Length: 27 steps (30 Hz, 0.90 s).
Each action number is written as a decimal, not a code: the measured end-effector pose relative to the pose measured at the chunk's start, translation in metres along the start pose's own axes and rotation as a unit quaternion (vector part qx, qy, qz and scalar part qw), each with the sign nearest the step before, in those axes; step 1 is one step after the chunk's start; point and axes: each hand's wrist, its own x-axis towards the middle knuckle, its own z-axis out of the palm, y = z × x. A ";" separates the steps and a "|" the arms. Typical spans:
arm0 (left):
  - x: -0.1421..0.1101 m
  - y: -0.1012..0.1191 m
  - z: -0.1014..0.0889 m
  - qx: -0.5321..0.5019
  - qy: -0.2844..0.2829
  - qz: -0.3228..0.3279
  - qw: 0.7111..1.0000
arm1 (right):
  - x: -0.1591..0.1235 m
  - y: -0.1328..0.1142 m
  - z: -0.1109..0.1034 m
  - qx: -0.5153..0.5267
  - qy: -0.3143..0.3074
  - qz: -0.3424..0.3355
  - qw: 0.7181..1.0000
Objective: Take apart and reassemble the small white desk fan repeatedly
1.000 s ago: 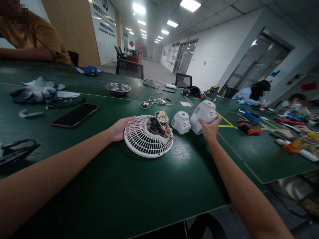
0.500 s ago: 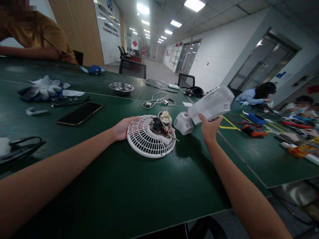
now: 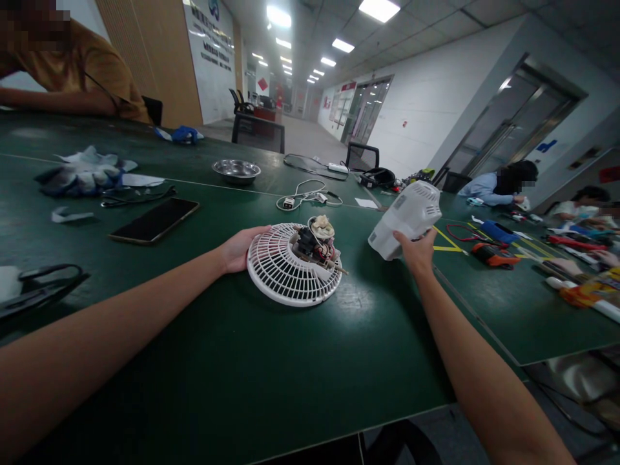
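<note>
My left hand (image 3: 241, 250) grips the left rim of a round white fan grille (image 3: 276, 274) that rests on the green table. On the grille sits an exposed fan motor (image 3: 314, 242) with dark parts, coloured wires and a thin shaft pointing right. To the right, my right hand (image 3: 417, 248) is closed round a white plastic fan housing (image 3: 400, 216), which leans with its slotted end up. Its lower end is at or just above the tabletop; I cannot tell which. The smaller vented white cover is not separately visible now.
Behind the grille lie a white cable (image 3: 310, 197) and a metal bowl (image 3: 237, 170). A phone (image 3: 155, 221) and gloves (image 3: 84, 174) are on the left. An orange-black tool (image 3: 494, 255) lies at right. Other people sit around the table.
The white housing in my right hand has tipped more upright and come lower. The smaller vented cover beside the grille has gone from its spot. My left hand and the grille stay put.
</note>
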 end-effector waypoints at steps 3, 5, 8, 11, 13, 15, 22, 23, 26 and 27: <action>0.000 -0.001 -0.001 -0.005 -0.009 0.000 1.000 | 0.004 0.003 -0.002 0.012 0.011 0.028 0.999; 0.000 -0.001 -0.002 -0.005 -0.010 -0.002 1.000 | 0.004 -0.003 -0.002 0.041 0.026 -0.002 0.999; 0.000 -0.001 -0.003 -0.002 -0.012 -0.003 1.000 | 0.004 -0.014 -0.001 0.057 0.045 -0.045 0.996; 0.001 -0.001 -0.004 0.002 -0.014 0.000 1.000 | 0.004 -0.018 -0.002 0.086 0.046 -0.061 0.993; 0.001 -0.001 -0.004 0.002 -0.014 0.002 1.000 | 0.004 -0.018 -0.001 0.107 0.042 -0.076 0.991; 0.002 -0.001 -0.005 0.001 -0.017 -0.001 1.000 | 0.005 -0.017 0.000 0.121 0.036 -0.091 0.988; 0.004 -0.001 -0.008 0.000 -0.022 -0.006 1.000 | 0.006 -0.015 0.002 0.142 0.030 -0.102 0.984; 0.004 -0.001 -0.008 0.001 -0.023 -0.006 1.000 | 0.006 -0.015 0.002 0.142 0.032 -0.101 0.984; 0.002 -0.001 -0.005 0.001 -0.022 -0.007 1.000 | 0.005 -0.016 0.000 0.134 0.044 -0.093 0.986; 0.001 -0.001 -0.004 0.001 -0.022 -0.007 1.000 | 0.004 -0.016 0.000 0.130 0.048 -0.091 0.986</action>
